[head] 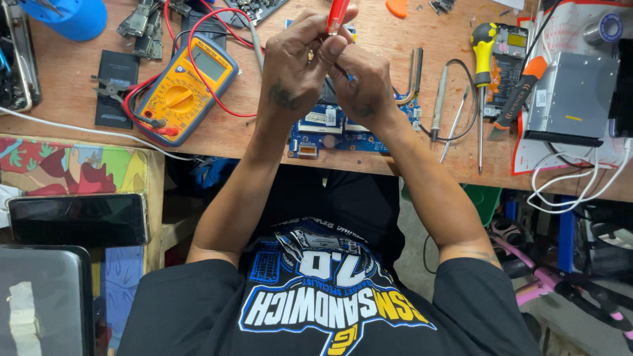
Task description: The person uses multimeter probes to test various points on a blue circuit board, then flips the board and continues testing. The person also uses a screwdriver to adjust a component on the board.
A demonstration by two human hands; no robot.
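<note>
Our left hand [297, 62] is clamped round a red-handled tool [337, 14], fingers curled tight on the grip, which sticks up past the fingertips. Our right hand [364, 86] is closed too, pressed against the left w/ fingertips pinched at the tool's lower end; we can't tell what, if anything, sits between them. Both hands hover above 1 blue circuit board [343, 128] lying flat near the front edge of the wooden table [264, 128], partly hidden by our wrists.

Left of the hands: 1 yellow multimeter [181, 89], its red and black leads looping over the table, and 1 flat black battery [115, 86] touching its left side. Far top left, 1 blue round container [69, 16].

Right of the hands: 1 soldering iron [438, 105] w/ its cord, 1 pair of tweezers [455, 125], 1 yellow-black screwdriver [482, 66], 1 orange-handled tool [521, 92], then 1 silver drive [570, 99].

Off the table at left, 1 dark phone [79, 219].
</note>
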